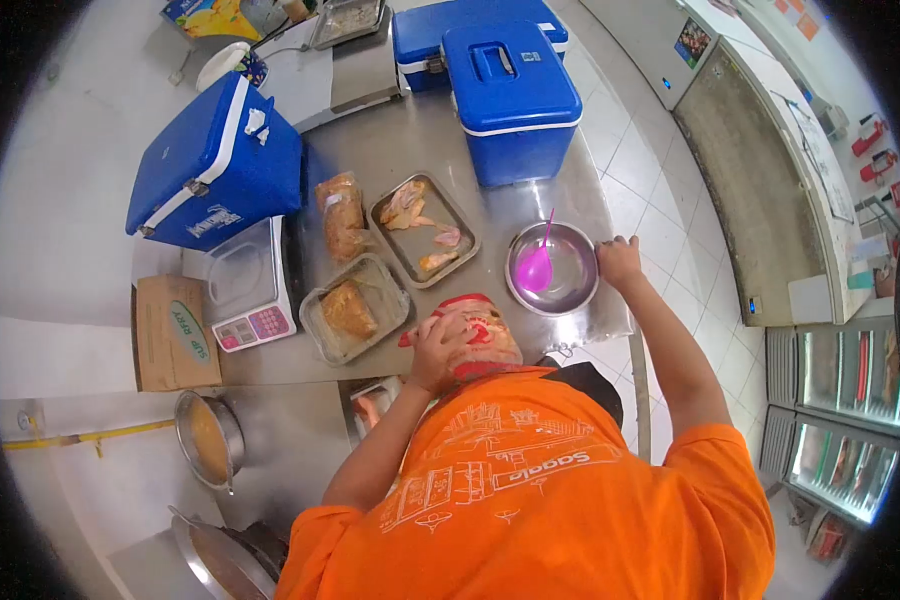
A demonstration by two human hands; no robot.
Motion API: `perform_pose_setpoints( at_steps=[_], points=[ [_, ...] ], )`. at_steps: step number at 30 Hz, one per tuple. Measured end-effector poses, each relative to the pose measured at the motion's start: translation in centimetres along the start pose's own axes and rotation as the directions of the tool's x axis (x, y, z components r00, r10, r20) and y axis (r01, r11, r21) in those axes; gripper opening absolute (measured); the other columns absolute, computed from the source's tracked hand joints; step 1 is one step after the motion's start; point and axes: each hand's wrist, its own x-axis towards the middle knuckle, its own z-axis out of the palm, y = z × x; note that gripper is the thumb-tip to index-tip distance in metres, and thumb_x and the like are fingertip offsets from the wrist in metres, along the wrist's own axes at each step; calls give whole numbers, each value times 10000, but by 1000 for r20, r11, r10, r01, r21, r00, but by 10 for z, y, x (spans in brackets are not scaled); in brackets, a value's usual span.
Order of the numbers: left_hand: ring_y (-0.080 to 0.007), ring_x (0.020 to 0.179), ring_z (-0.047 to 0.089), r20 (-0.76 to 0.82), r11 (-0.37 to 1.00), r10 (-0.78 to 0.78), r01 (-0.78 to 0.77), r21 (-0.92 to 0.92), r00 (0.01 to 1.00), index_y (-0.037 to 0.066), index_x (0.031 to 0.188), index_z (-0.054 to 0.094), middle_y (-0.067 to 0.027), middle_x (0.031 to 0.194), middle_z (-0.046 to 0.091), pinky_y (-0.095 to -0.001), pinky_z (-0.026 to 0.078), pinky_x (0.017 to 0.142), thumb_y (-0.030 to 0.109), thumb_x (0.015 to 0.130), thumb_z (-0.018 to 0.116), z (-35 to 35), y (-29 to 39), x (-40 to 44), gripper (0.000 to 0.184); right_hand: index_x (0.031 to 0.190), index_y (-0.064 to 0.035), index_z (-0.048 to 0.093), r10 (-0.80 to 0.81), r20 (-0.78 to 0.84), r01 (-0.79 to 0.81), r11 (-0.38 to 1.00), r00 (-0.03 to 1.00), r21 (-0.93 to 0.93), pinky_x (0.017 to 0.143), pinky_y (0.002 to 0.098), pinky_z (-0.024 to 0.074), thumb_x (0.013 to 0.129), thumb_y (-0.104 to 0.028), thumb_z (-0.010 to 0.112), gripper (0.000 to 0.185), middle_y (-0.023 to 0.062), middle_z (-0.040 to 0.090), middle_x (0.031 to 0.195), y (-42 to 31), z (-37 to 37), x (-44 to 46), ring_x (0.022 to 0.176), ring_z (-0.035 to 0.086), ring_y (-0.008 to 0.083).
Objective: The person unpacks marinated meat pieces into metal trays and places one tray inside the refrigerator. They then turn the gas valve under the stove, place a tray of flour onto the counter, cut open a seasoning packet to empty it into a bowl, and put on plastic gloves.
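Observation:
My left hand [442,350] is closed over the side of a clear plastic bag [488,340] with red print, close to my body at the table's front edge. The bag's contents are hard to make out. With my right hand [618,258] I grip the right rim of a steel bowl [577,290], fingers curled at its edge. Inside the bowl rests a pink spoon [535,269], its handle leaning over the far rim. Left of the bowl, a metal tray [410,255] carries several raw chicken pieces [405,205]. A clear plastic container [320,335] beside it holds a bag of brownish food [348,310].
Blue coolers [515,140] stand at the back, and another cooler [215,165] is at the left. A digital scale [260,325], a cardboard box [175,340] and a filled brown packet [342,215] are nearby. Lower left, a pan [208,440] contains orange-brown stuff.

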Motion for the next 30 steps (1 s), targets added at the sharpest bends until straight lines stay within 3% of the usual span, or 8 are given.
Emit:
perform_pose_setpoints(
  at_steps=[7, 9, 15, 18, 21, 24, 27, 30],
  points=[
    [-281, 1076, 615, -193, 874, -339, 232, -428, 921, 80, 1059, 737, -83, 1176, 689, -385, 455, 962, 97, 911, 599, 1, -26, 23, 202, 1073, -105, 740, -25, -76, 53, 922, 997, 385, 1044, 537, 445, 842, -239, 718, 268, 149, 723, 1094, -16, -89, -33, 1155, 643, 320],
    [-252, 1071, 635, -102, 639, -611, 413, -649, 785, 53, 1040, 725, -79, 1167, 694, -372, 472, 956, 103, 973, 568, -1, -19, 31, 178, 1173, -91, 694, -87, -185, 186, 758, 979, 625, 1056, 518, 450, 824, -225, 751, 378, 177, 695, 1179, -45, -91, -46, 1181, 625, 358],
    [-199, 1111, 633, 295, -87, -771, 366, -927, 565, 59, 1224, 618, -78, 1224, 693, -352, 493, 960, 224, 1070, 495, -32, -39, 60, 256, 1473, -64, 404, -391, -408, 529, 280, 825, 801, 1012, 395, 496, 784, -155, 845, 823, 147, 632, 1278, -170, -115, -67, 1191, 615, 299],
    [-208, 1021, 674, 458, -285, -678, 369, -885, 575, 25, 1334, 566, -117, 1191, 684, -373, 544, 894, 438, 1070, 486, -77, -39, 103, 497, 1431, -40, 419, -419, -219, 172, -147, 881, 974, 838, 356, 584, 807, -116, 825, 748, 105, 668, 1142, -202, -99, -38, 1011, 683, 236],
    [-218, 1060, 673, 530, -166, -406, 510, -844, 745, 47, 1342, 568, -136, 1250, 661, -375, 542, 912, 681, 1013, 375, -108, -77, 119, 740, 1357, -29, 454, -438, -41, -134, -360, 898, 923, 601, 272, 591, 857, -128, 794, 613, 62, 703, 930, -214, -113, -6, 699, 687, 142],
    [-268, 1216, 585, 688, -211, -423, 674, -708, 590, 51, 1288, 624, -176, 1356, 602, -438, 477, 1002, 771, 975, 280, -66, -110, 113, 856, 1278, -16, 523, -492, 360, -578, -417, 792, 702, 556, 277, 569, 936, -238, 730, 458, 72, 711, 923, -231, -134, 31, 664, 670, 150],
    [-276, 1222, 553, 780, -153, -453, 824, -546, 433, 52, 1205, 689, -177, 1340, 612, -468, 450, 1029, 746, 994, 285, -2, -139, 89, 830, 1102, -29, 623, -389, 536, -646, -255, 750, 719, 472, 297, 480, 997, -322, 655, 312, 85, 715, 847, -258, -76, 79, 605, 634, 157],
    [-311, 1442, 305, 746, -145, -441, 780, -608, 499, 5, 1040, 732, -264, 1544, 399, -540, 264, 1120, 905, 870, 252, 39, -146, 87, 1034, 965, -53, 629, -253, 569, -617, -192, 783, 763, 440, 302, 413, 1019, -215, 597, 174, 55, 670, 759, -277, -73, 81, 572, 578, 136]
  ],
)
